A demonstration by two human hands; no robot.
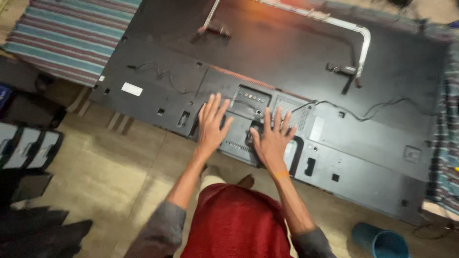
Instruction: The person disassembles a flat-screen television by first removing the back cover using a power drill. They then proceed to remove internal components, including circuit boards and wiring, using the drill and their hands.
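Both the left hand [212, 125] and the right hand [271, 139] lay flat, fingers spread, gripping nothing, on the television back panel [267, 62] at frame centre. Panel remained fitted; stand bracket [362, 45] lay on it, upper right.

Head camera, steeply downward, close overhead.

One television [334, 67], two hands [241, 131], one bucket [380, 241].

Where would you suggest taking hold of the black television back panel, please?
Probably along its long near edge, from the person's side. The television back panel lies flat and wide, too broad for one grip, so two hands spread apart suit it. The left hand and right hand already rest flat, fingers spread, near that edge.
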